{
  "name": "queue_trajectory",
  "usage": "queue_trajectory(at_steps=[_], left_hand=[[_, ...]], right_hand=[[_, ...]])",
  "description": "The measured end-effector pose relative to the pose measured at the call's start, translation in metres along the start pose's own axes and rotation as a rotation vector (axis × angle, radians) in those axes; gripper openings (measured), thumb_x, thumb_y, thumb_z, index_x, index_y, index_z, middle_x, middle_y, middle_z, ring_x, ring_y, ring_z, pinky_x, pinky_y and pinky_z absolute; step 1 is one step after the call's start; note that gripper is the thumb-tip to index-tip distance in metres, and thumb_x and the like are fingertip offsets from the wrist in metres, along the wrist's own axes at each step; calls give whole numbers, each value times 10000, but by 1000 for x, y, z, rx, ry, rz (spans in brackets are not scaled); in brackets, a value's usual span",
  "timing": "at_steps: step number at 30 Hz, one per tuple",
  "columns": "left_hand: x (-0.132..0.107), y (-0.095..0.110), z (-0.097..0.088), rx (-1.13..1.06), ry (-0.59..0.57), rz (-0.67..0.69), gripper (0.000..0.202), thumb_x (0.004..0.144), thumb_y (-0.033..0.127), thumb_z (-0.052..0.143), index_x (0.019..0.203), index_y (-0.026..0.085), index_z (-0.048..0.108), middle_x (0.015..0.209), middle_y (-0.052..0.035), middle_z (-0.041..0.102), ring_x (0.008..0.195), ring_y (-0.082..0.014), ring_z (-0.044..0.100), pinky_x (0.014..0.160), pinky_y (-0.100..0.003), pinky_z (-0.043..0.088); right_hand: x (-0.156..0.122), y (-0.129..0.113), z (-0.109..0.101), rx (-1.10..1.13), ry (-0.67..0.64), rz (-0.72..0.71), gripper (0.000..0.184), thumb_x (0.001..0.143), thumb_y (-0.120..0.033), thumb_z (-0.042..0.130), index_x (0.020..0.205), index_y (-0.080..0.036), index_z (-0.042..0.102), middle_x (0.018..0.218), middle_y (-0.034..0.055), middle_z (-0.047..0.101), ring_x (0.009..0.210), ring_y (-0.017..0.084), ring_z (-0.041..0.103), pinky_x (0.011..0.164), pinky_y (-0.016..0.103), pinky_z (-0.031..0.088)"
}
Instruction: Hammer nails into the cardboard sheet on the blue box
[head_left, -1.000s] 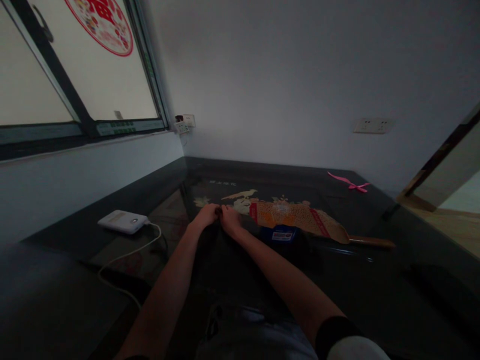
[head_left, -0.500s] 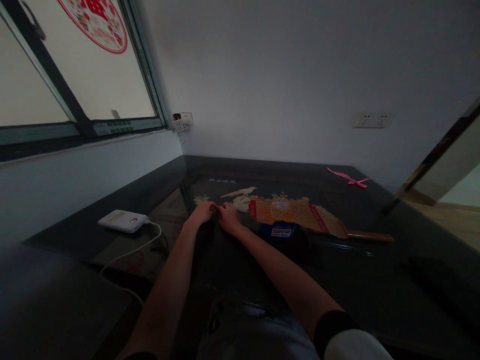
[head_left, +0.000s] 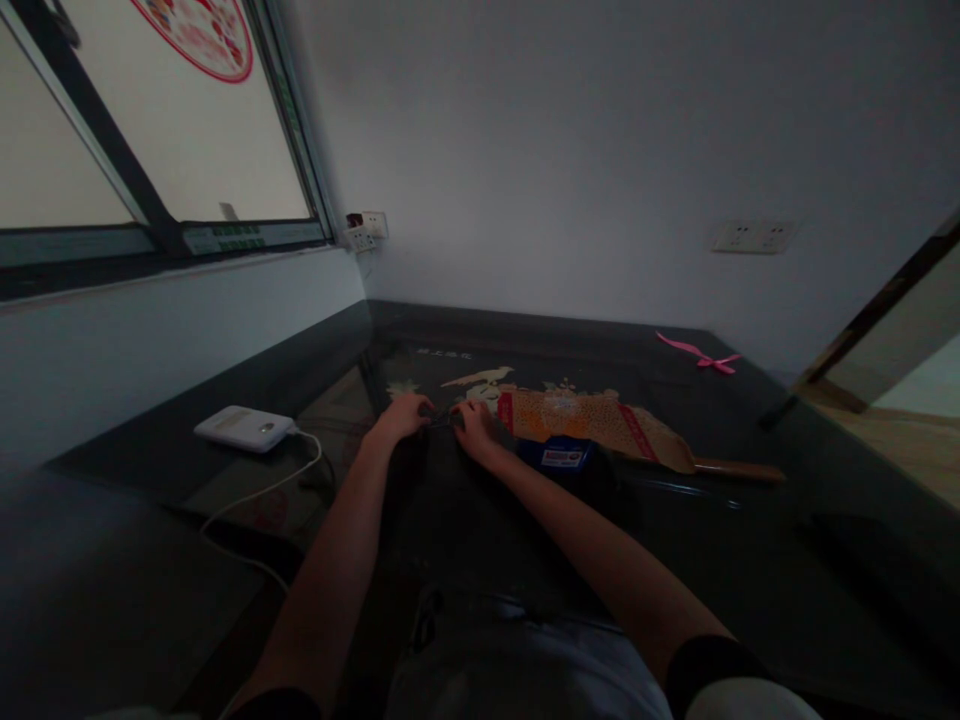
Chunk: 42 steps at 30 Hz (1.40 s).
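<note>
My left hand (head_left: 409, 412) rests low over the dark table, fingers bent and tips pinched together. Facing it, my right hand (head_left: 474, 428) has its fingers curled in the same way. Between the fingertips runs a thin dark strand (head_left: 442, 416), too dim to name; both hands seem to hold an end of it. Right of my right hand lies a brown patterned paddle-shaped thing (head_left: 577, 420) with red bands and a wooden handle. A dark blue pack (head_left: 559, 455) with a white label sits in front of it, close to my right forearm.
On the left of the table (head_left: 480, 540) lies a white power bank (head_left: 244, 428) with a white cable (head_left: 262, 487) trailing over the near edge. A pink ribbon (head_left: 705, 357) tied in a bow lies far right. A wall (head_left: 540, 200) closes the back.
My hands have drawn apart, my right hand moving to the right, and the strand between them now shows. The view has tipped slightly downward.
</note>
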<state>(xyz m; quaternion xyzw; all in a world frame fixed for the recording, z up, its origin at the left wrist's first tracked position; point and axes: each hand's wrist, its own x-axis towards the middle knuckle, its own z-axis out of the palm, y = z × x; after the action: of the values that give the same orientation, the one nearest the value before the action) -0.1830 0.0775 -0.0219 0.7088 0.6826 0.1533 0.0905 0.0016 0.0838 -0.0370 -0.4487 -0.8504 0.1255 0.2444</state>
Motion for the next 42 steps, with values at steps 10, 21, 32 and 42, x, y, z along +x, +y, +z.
queue_trajectory(at_steps=[10,21,32,42], left_hand=[[-1,10,0,50,-49,40,334,652,190,656,985,162,640,970,-71,654,886,-198,590,764,-267,438],[4,7,6,33,-60,107,286,708,267,604,975,169,639,979,-71,655,913,-207,587,791,-278,435],[0,16,0,16,-5,27,279,773,293,534,1028,199,599,1060,-74,623,993,-227,565,846,-331,440],[-8,173,-24,-161,298,619,383,870,376,422,1220,221,439,1196,-77,525,1110,-185,483,959,-340,373]], right_hand=[[-4,0,-8,-29,-40,24,240,796,-147,497,1011,-214,579,1062,53,540,1017,179,451,808,279,379],[-21,-14,-27,-71,-56,-28,305,800,-137,484,1092,-189,556,1147,91,488,1088,213,403,870,318,380],[-190,41,-129,89,-275,-415,231,849,-185,467,1044,-216,588,1094,62,530,1029,153,487,863,264,437],[-252,241,-211,-508,242,110,376,819,-240,395,1165,-169,523,1165,130,547,1098,271,498,934,427,416]])
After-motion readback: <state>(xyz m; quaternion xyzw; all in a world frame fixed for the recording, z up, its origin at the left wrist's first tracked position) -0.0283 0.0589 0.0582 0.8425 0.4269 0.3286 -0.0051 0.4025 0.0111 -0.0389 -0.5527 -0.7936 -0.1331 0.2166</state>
